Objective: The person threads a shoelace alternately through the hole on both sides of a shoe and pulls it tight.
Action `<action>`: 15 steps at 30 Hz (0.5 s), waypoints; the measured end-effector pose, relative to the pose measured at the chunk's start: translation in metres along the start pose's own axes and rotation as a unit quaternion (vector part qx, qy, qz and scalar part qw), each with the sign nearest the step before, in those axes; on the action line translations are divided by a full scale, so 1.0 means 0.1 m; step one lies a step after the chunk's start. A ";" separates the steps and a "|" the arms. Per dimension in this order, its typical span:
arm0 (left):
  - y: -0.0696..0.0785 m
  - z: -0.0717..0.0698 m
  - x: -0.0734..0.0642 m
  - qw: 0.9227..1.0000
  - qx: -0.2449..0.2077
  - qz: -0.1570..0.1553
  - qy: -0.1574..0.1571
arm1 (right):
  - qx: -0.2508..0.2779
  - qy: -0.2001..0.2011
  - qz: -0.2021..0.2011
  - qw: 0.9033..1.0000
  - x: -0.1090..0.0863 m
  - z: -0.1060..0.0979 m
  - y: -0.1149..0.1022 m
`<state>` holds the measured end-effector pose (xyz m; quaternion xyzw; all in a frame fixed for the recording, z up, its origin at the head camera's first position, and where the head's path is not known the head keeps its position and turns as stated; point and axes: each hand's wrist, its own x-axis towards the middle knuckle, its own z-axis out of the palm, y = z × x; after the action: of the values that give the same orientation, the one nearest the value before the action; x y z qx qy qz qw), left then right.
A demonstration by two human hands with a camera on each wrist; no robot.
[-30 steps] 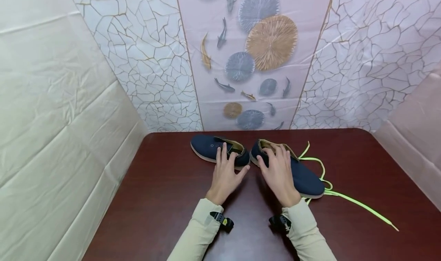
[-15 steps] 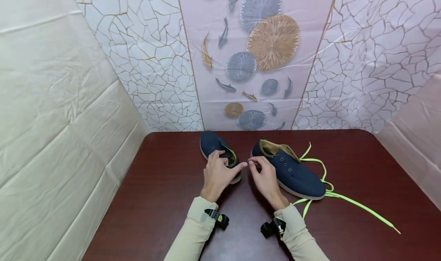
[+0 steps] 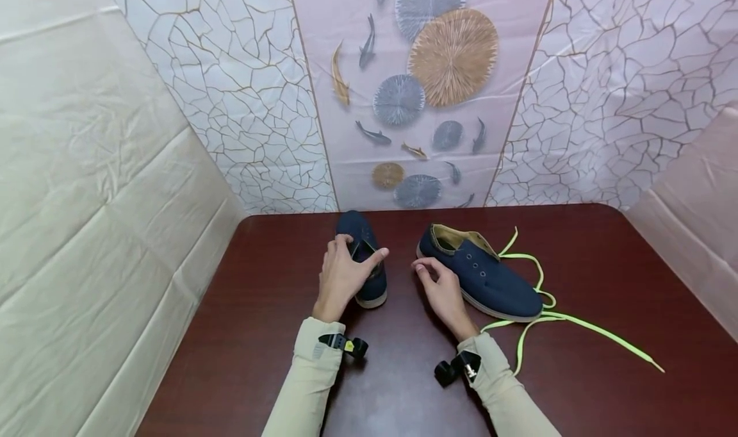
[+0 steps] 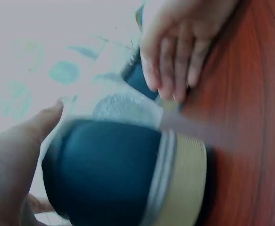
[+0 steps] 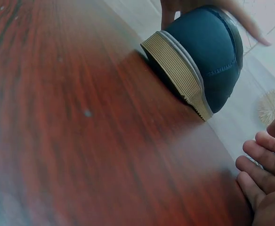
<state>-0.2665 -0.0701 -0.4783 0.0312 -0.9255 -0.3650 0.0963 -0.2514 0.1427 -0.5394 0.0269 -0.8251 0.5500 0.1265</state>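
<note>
Left hand (image 3: 341, 275): spreads wide about first navy shoe (image 3: 372, 284), thumb out straight; sole facing desk (image 3: 242, 334), toe toward patterned backdrop (image 3: 265, 104). Right hand (image 3: 444, 296): curves loosely, just beside second navy shoe (image 3: 498, 288). Neon-yellow laces (image 3: 614, 337): lie loose on desk by second navy shoe's toe.

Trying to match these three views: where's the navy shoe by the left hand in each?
Head: navy shoe just below centre, partly covered by the left hand.
Left wrist: navy shoe, bottom centre, large.
Right wrist: navy shoe at top, right of centre.
Shared landmark: right hand, apart from it.
</note>
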 end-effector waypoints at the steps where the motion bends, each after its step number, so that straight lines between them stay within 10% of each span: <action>1: 0.03 0.01 -0.01 1.000 0.001 -0.008 -0.012 | -0.001 0.000 -0.002 1.000 0.00 0.00 0.00; 15: 0.16 -0.03 -0.05 0.993 0.041 -0.077 -0.084 | 0.017 0.000 -0.018 1.000 0.02 -0.01 0.05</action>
<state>-0.2606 -0.0593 -0.4662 0.0752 -0.9392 -0.3348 -0.0116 -0.2539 0.1462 -0.5432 0.0439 -0.8151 0.5613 0.1363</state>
